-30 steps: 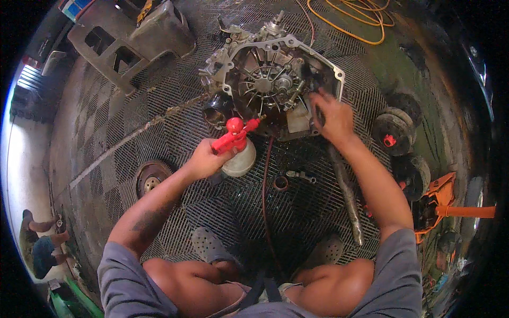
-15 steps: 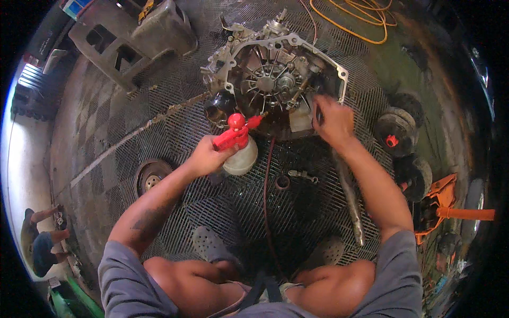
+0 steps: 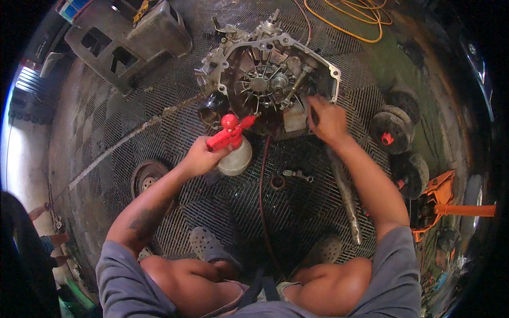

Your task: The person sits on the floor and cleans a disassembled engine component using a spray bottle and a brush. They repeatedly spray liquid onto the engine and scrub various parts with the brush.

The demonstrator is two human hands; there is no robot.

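A metal gearbox housing (image 3: 258,45) lies on the grated floor with its open side toward me, showing ribs and a shaft inside. My left hand (image 3: 203,156) is closed round the red head of a spray bottle (image 3: 235,160) with a cloudy white container. The bottle's red nozzle points at the housing's lower edge. At the housing's lower right, my right hand (image 3: 330,122) is closed with its fingertips inside the rim. Something dark shows by those fingers, too hidden to name. A pale flat patch (image 3: 295,119) lies just left of that hand.
Near me lie a metal bar (image 3: 347,204), a small ring (image 3: 278,182), a metal fitting (image 3: 298,175) and a thin hose (image 3: 261,196). A round disc (image 3: 146,177) is at left. A plastic stool (image 3: 130,47), yellow hose (image 3: 366,38) and orange tool (image 3: 442,201) surround the work.
The whole view has shifted slightly. Both hands stay about where they were against the housing, the left still gripping the spray bottle. A dark shape has come in at the lower left edge.
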